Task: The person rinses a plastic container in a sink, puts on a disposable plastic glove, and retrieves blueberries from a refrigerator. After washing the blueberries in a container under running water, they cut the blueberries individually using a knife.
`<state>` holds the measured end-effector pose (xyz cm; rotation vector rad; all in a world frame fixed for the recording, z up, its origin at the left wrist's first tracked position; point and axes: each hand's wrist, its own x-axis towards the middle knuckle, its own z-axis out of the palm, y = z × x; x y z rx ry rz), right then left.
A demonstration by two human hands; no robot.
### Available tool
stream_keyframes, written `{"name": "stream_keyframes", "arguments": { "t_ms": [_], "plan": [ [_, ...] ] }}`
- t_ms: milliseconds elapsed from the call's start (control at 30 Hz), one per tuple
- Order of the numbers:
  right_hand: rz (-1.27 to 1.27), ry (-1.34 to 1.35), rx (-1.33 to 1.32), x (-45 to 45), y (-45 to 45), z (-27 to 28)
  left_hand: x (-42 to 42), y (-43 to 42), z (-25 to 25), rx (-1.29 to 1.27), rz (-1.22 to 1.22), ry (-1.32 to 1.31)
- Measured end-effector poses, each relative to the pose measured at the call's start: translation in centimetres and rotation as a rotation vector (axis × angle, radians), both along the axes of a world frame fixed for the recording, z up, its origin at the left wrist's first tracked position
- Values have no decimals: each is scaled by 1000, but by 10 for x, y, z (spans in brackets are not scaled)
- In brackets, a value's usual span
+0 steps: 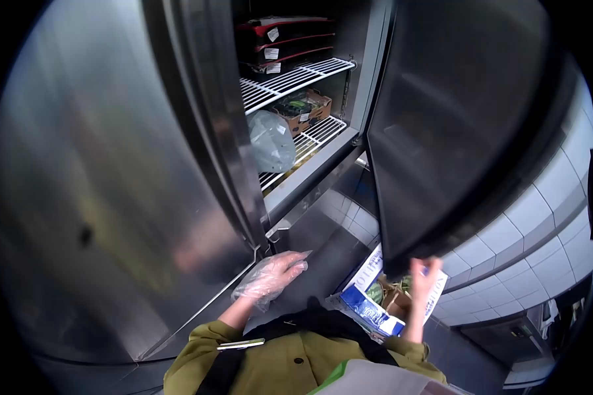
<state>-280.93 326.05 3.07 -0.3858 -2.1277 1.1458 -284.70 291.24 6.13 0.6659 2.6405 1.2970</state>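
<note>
My left hand (pixel 270 275), in a loose clear plastic glove, is held out in front of my body near the lower edge of the steel door (pixel 125 197). Its fingers are stretched out and nothing is in them. Bare and raised, my right hand (pixel 426 276) has its fingers curled at the lower edge of the open refrigerator door (pixel 454 125). Below that door a blue and white cardboard box (pixel 366 308) stands with its flaps up. Green produce and brown cardboard show inside it.
Inside the refrigerator, a wire shelf (pixel 296 82) bears stacked dark trays (pixel 286 46). Beneath it are a carton of green produce (pixel 310 115) and a pale plastic bag (pixel 271 141). White wall tiles (pixel 534 214) curve along the right. A white and green item (pixel 382 378) lies against my front.
</note>
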Motion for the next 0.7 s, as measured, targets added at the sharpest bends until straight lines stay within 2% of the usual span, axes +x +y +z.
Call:
{"name": "stream_keyframes", "arguments": {
  "t_ms": [33,100,133,167,233,300,333,367,400,433,467,500,567,633,667,700],
  "plan": [
    [-70,-5,77,4,37,-4,-10,6,-5,52,40,4],
    [-381,420,-62,-14,71,9,-21,18,32,98,123,-3],
    [-573,437,14,-25,94,4,-32,18,36,106,119,76],
    [-763,454,97,-37,113,0,-41,22,43,58,166,244],
    [-819,636,315,-86,90,28,-56,23,53,29,259,552],
    [-418,775,141,-166,68,18,-71,21,48,156,315,957],
    [-265,719,69,-209,45,25,-76,19,55,80,322,1163],
    [-112,661,0,-252,20,34,-90,25,41,255,471,1470],
    [106,620,-225,-293,6,33,-76,7,52,-45,417,1405],
    [241,580,-256,-330,-9,33,-88,26,56,119,592,1586],
    [370,576,-243,-365,-27,37,-93,26,58,87,724,1686],
    [490,473,-233,-396,-47,46,-90,24,63,-162,873,1729],
    [727,339,12,-458,-85,55,-95,34,74,-211,1174,1626],
    [790,364,314,-531,-120,49,-106,54,88,-140,1415,1456],
    [737,315,403,-561,-140,43,-105,51,86,-170,1457,1402],
    [696,281,488,-587,-161,42,-104,55,81,91,1519,1256]
  ]
}}
